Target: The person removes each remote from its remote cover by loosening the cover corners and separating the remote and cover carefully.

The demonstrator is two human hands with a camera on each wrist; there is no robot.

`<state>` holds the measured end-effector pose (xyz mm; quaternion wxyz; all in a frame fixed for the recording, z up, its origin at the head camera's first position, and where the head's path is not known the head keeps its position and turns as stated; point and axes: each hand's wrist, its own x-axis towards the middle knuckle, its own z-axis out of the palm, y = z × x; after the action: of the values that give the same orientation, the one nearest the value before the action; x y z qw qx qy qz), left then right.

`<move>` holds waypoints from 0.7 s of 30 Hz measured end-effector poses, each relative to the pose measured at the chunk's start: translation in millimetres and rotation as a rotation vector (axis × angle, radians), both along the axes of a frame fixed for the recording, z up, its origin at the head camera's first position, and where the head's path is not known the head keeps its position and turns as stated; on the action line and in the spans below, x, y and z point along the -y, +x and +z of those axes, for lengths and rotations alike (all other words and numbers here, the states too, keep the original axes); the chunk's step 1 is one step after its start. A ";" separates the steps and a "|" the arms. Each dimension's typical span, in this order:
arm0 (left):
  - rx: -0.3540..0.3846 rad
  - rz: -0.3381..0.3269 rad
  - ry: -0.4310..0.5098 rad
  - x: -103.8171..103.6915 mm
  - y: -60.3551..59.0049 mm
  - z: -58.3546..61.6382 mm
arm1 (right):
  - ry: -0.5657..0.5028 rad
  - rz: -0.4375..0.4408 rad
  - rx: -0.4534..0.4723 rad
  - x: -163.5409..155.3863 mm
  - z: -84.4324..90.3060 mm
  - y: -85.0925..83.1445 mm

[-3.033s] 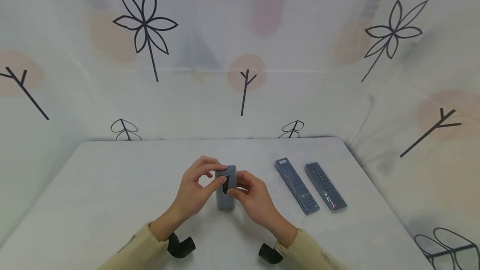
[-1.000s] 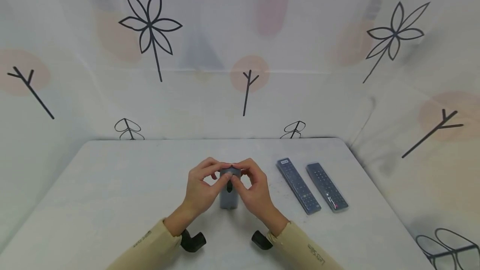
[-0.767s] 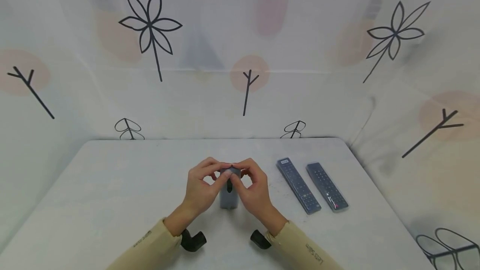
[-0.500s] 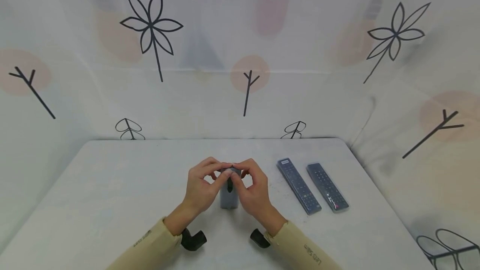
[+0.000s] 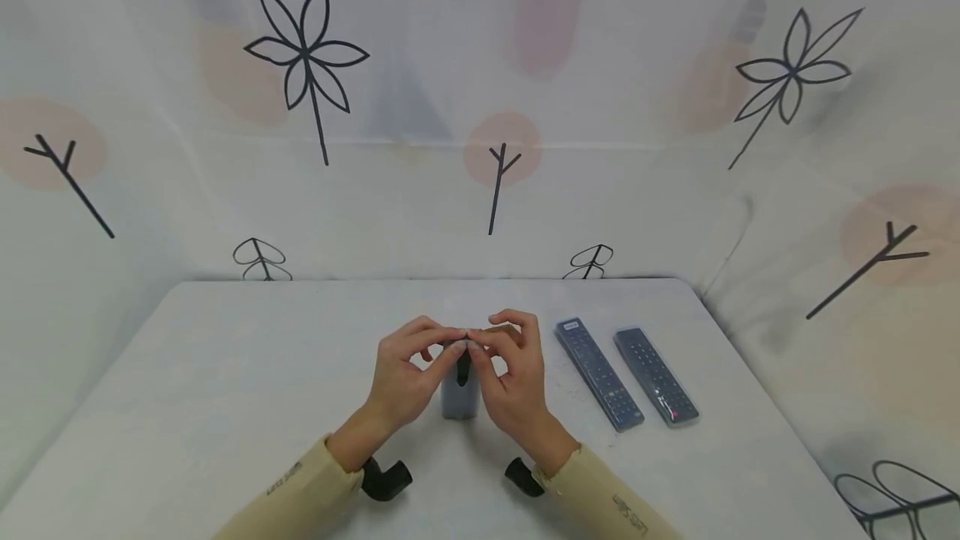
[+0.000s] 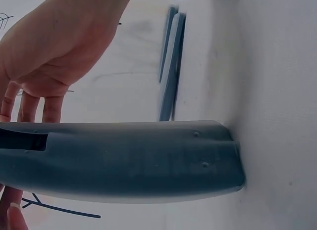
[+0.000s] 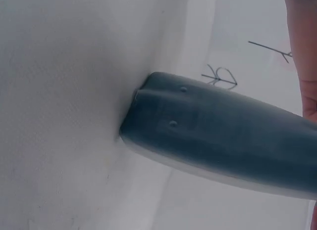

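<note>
A grey-blue remote control (image 5: pixel 459 402) stands on one end on the white table, its back towards me. Near its upper end is a dark slot (image 5: pixel 462 367), which the left wrist view also shows as a dark opening (image 6: pixel 22 141). My left hand (image 5: pixel 399 375) pinches the top end between thumb and forefinger. At the same end my right hand (image 5: pixel 519 386) pinches from the other side, with another finger raised. The fingertips of both hands meet there and hide the top. In the right wrist view the remote's lower end (image 7: pixel 198 126) touches the table.
Two more remote controls lie button side up to the right, a longer one (image 5: pixel 598 373) and a shorter one (image 5: pixel 656 375). Black curved pieces (image 5: pixel 386 480) sit by both sleeves. A patterned white cloth (image 5: pixel 405 207) hangs behind the table (image 5: pixel 247 373).
Since three seconds ago, my right hand has gone from the remote's side to its top, beside my left fingertips. Within the last half second one right finger has lifted away. The remote still stands upright.
</note>
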<state>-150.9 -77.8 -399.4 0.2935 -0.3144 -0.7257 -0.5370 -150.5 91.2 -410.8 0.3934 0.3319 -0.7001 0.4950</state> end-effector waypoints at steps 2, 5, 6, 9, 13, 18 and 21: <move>-0.005 0.003 -0.009 0.9 0.7 0.2 | 0.016 -0.011 -0.018 -0.9 2.2 1.0; -0.020 0.002 -0.019 1.8 1.3 0.4 | 0.041 -0.042 -0.052 -2.1 6.7 2.5; -0.028 0.002 -0.021 1.9 1.5 0.5 | 0.045 -0.044 -0.067 -2.3 8.2 2.8; -0.052 -0.003 -0.025 2.0 1.7 0.1 | 0.055 -0.052 -0.103 -3.4 11.5 4.0; -0.074 -0.005 -0.024 2.0 0.8 0.1 | 0.065 -0.061 -0.129 -4.2 13.8 4.9; -0.091 -0.027 -0.017 1.8 -0.6 0.7 | 0.083 -0.086 -0.142 -6.5 16.6 7.5; -0.093 -0.036 -0.013 2.1 -1.0 1.0 | 0.100 -0.087 -0.139 -8.6 19.2 9.6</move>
<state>-151.9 -79.9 -398.4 0.3152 -0.3536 -0.7090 -0.5224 -140.9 99.9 -391.6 0.4452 0.3540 -0.7085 0.4177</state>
